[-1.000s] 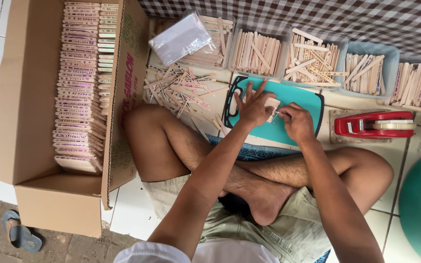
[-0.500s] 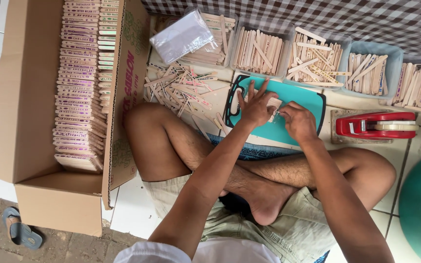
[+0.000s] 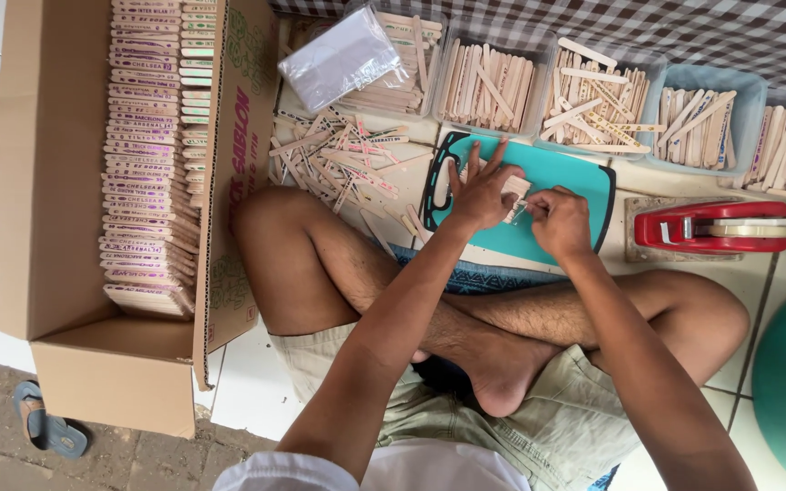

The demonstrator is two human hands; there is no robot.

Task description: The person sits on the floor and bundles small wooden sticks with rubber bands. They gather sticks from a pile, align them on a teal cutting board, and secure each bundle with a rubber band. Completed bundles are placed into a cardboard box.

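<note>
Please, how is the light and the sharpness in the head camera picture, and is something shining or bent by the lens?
Head view: soft, even daylight, only faint shadows under the left hand and right hand. Mostly sharp, with the bundle of sticks between the hands too small to read clearly. Mild glare on the plastic bag and the red tape dispenser. Wide lens: the cardboard box leans at the edge.

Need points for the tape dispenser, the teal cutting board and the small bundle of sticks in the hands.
tape dispenser (image 3: 716, 225), head view, on its red body.
cutting board (image 3: 573, 177), head view, on bare teal surface right of the hands.
bundle of sticks (image 3: 514, 190), head view, on the pale end showing between the two hands.
</note>
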